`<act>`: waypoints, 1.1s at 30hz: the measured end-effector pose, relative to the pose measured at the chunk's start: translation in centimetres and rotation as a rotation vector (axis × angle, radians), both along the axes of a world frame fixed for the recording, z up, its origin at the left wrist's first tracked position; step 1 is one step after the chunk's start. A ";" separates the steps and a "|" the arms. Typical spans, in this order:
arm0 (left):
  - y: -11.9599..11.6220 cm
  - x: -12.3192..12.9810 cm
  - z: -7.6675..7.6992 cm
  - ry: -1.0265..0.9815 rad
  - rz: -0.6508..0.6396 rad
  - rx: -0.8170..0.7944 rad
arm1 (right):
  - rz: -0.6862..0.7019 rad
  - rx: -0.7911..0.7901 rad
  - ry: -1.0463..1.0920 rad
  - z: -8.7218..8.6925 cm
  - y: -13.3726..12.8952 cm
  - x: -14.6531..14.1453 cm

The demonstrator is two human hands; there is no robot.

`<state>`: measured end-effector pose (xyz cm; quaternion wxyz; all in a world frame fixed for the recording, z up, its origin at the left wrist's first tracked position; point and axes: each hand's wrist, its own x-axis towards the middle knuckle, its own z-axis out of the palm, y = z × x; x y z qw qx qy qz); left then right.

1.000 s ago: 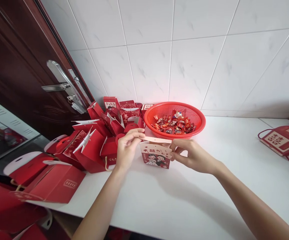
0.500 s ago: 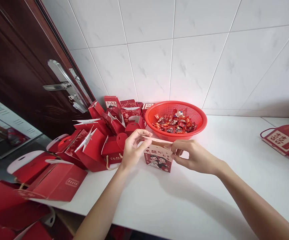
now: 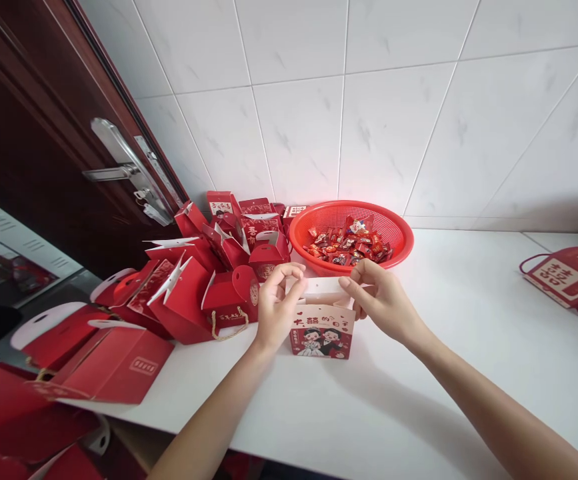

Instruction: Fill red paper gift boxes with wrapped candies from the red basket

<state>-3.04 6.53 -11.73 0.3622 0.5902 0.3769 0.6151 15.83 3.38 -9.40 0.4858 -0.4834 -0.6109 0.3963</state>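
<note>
A red and cream paper gift box [image 3: 322, 339] with a cartoon couple on its front stands upright on the white table, its top open. My left hand [image 3: 279, 303] is at the box's upper left, thumb and forefinger curled closed around the edge of its rear panel. At the upper right, my right hand [image 3: 383, 297] pinches the same rear panel between thumb and fingers. The panel's white inner face shows between the hands. Just behind the box is a red plastic basket [image 3: 403, 250] holding wrapped candies [image 3: 351, 248].
Several red gift boxes [image 3: 181, 300] crowd the table's left side, some past its front edge. A red box with a cord [image 3: 563, 275] lies far right. A tiled wall [image 3: 293, 133] stands behind, with a dark door [image 3: 43, 100] at left.
The box has turned to face me more squarely and come slightly nearer. Its top is spread wider, and my right hand has shifted from its side edge up to the rear panel.
</note>
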 end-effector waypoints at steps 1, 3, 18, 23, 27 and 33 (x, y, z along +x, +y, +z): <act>0.0 0.0 0.0 0.039 -0.015 0.001 | -0.006 -0.008 0.008 -0.2 0.1 -0.1; -0.1 -0.2 0.1 0.123 -0.046 -0.005 | -0.013 -0.020 0.006 -0.6 0.2 -0.3; -0.8 -0.4 1.0 0.222 -0.160 -0.282 | -0.136 0.181 -0.342 0.2 -0.6 -0.3; -0.7 -0.7 1.1 0.126 -0.191 -0.379 | 0.005 0.125 -0.375 1.0 -0.8 0.2; -0.3 -1.4 1.7 0.126 -0.278 -0.355 | 0.170 0.067 -0.408 2.1 -0.9 2.0; 0.4 -3.5 2.4 0.202 -0.427 -0.308 | 0.250 0.046 -0.477 2.9 -0.7 3.6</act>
